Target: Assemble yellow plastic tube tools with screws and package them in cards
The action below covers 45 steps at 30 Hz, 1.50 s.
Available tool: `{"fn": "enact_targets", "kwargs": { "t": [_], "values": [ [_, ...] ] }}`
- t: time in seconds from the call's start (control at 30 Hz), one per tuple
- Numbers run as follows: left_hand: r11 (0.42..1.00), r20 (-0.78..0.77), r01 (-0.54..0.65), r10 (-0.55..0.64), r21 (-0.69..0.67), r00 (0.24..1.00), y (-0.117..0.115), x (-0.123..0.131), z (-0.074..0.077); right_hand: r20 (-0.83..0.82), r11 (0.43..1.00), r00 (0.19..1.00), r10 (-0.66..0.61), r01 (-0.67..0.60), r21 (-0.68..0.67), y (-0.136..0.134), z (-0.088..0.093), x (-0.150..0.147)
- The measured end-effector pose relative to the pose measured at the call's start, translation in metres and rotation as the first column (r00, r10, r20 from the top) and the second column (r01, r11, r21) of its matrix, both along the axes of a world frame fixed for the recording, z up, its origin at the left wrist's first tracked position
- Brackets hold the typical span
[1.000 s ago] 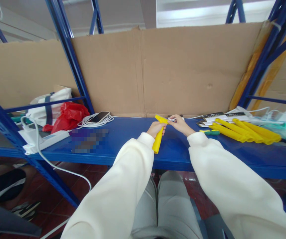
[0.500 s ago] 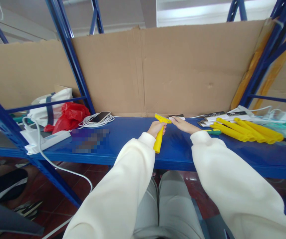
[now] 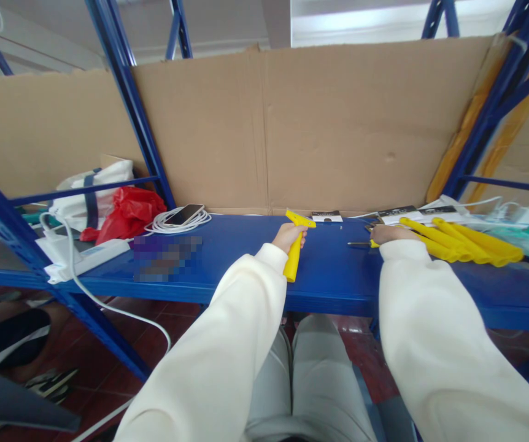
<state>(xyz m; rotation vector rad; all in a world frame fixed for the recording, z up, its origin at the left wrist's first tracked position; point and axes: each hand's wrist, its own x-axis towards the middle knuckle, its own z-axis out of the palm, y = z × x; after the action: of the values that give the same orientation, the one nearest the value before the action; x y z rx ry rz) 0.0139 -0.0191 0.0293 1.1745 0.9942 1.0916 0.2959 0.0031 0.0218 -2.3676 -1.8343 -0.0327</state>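
Note:
My left hand (image 3: 288,238) is closed around the neck of a yellow T-shaped scraper (image 3: 293,263), with its wide head up and its handle hanging down near the shelf's front edge. To the right, my right hand (image 3: 389,234) lies closed over the handle of a screwdriver (image 3: 359,244). Its metal shaft points left, while most of the handle is hidden under the hand. A black-and-white card (image 3: 327,217) rests behind the scraper. A tiny speck, too small to name, lies in front of the card.
Several yellow handles (image 3: 471,242) lie at right, before more black-and-white cards (image 3: 400,213). At left are a phone (image 3: 189,213) on a coiled white cable, a red bag (image 3: 133,212) and a power strip (image 3: 87,258). Cardboard (image 3: 338,129) stands behind the blue shelf (image 3: 241,245).
My right hand has left the scraper's head and moved right onto the screwdriver, covering its green handle. My left hand keeps the scraper in nearly the same place.

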Motion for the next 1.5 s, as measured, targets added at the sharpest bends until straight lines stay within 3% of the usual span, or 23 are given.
{"fn": "enact_targets", "kwargs": {
  "t": [0.07, 0.13, 0.4, 0.6, 0.7, 0.9, 0.97, 1.13, 1.27, 1.4, 1.5],
  "values": [
    [1.0, -0.004, -0.001, 0.001, -0.002, 1.0, 0.001, 0.0, 0.0, 0.027, 0.991, 0.998, -0.056, 0.058, -0.117, -0.007, 0.007, -0.008],
    [1.0, -0.008, 0.0, 0.0, -0.003, 1.0, 0.001, 0.0, -0.001, 0.031, 0.989, 0.998, -0.06, 0.063, -0.134, -0.013, 0.012, -0.014],
    [1.0, 0.011, -0.004, 0.004, -0.007, 1.0, 0.0, 0.0, 0.0, -0.032, 0.995, 0.997, 0.074, -0.076, -0.066, -0.012, 0.006, -0.017],
    [1.0, 0.01, -0.008, 0.008, -0.006, 1.0, 0.0, -0.001, 0.0, -0.06, 0.977, 0.977, 0.203, -0.197, 0.085, 0.0, -0.004, -0.058],
    [1.0, 0.014, -0.019, 0.02, -0.011, 1.0, 0.001, -0.001, -0.001, -0.046, 0.973, 0.977, 0.21, -0.204, 0.108, 0.001, -0.003, -0.073],
    [1.0, 0.026, -0.022, 0.022, -0.011, 0.999, -0.001, 0.0, 0.0, 0.049, 0.997, 0.996, 0.08, -0.08, -0.015, -0.006, 0.004, -0.051],
    [1.0, 0.027, -0.023, 0.023, -0.012, 0.999, -0.002, 0.0, 0.001, 0.034, 0.994, 0.995, 0.094, -0.093, -0.053, -0.007, 0.004, -0.039],
    [0.999, 0.014, -0.035, 0.036, -0.021, 0.999, -0.004, 0.0, 0.003, -0.087, 0.981, 0.98, 0.182, -0.174, 0.088, -0.002, 0.005, -0.029],
    [0.999, -0.009, -0.046, 0.046, -0.023, 0.999, -0.005, 0.0, 0.004, -0.314, 0.901, 0.891, 0.327, -0.194, 0.388, 0.003, 0.006, -0.033],
    [0.997, -0.045, -0.064, 0.063, -0.035, 0.997, -0.002, -0.001, 0.0, -0.501, 0.744, 0.704, 0.504, -0.059, 0.665, 0.01, 0.004, -0.04],
    [0.995, -0.079, -0.082, 0.077, -0.063, 0.994, 0.0, -0.002, -0.002, -0.496, 0.633, 0.645, 0.582, 0.024, 0.774, 0.013, 0.005, -0.043]
  ]
}}
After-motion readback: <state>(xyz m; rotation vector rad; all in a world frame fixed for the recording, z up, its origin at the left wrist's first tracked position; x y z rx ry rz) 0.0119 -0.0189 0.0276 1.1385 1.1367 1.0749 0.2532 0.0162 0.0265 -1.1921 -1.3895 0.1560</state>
